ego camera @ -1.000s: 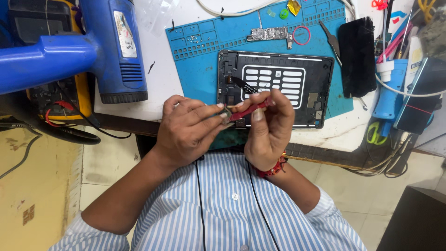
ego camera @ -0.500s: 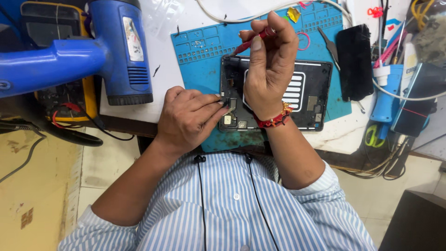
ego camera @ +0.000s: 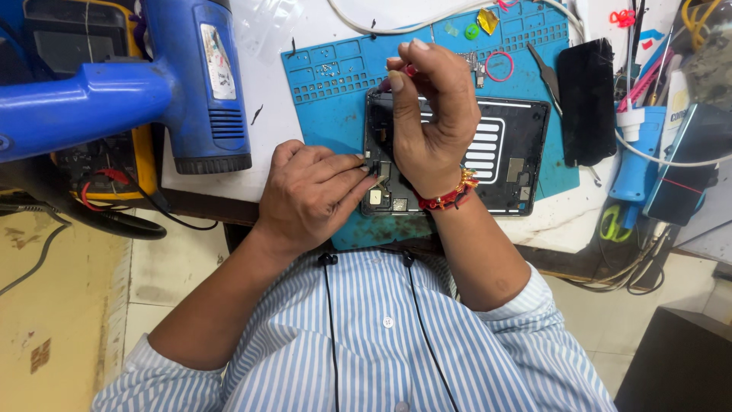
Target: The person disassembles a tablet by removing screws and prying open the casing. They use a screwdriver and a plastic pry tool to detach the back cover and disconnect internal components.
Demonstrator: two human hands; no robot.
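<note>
While the blue heat gun (ego camera: 152,84) sat on its stand at the far left of the bench, beside a yellow-cased meter (ego camera: 91,152) with red and black leads, neither was in use. Next to them, the left hand (ego camera: 309,194) rested on the bench edge with its fingertips pinched together against the left rim of the opened tablet (ego camera: 488,164); whether a small part lay between them could not be told. The tablet lay face down on the blue work mat (ego camera: 328,84), its back cover already off, so that the dark inner frame and the white-lined battery area were exposed. The right hand (ego camera: 431,114) was raised above the tablet's upper left corner, its fingers closed on a slim red-handled tool (ego camera: 409,71), whose tip was hidden. A small circuit piece (ego camera: 476,65) and a pink ring (ego camera: 499,66) lay loose on the mat above the tablet, with tweezers (ego camera: 545,72) and a black block (ego camera: 585,103) to the right. Judged from this layout, disassembly was well advanced, and work at the left edge remained unfinished.
</note>
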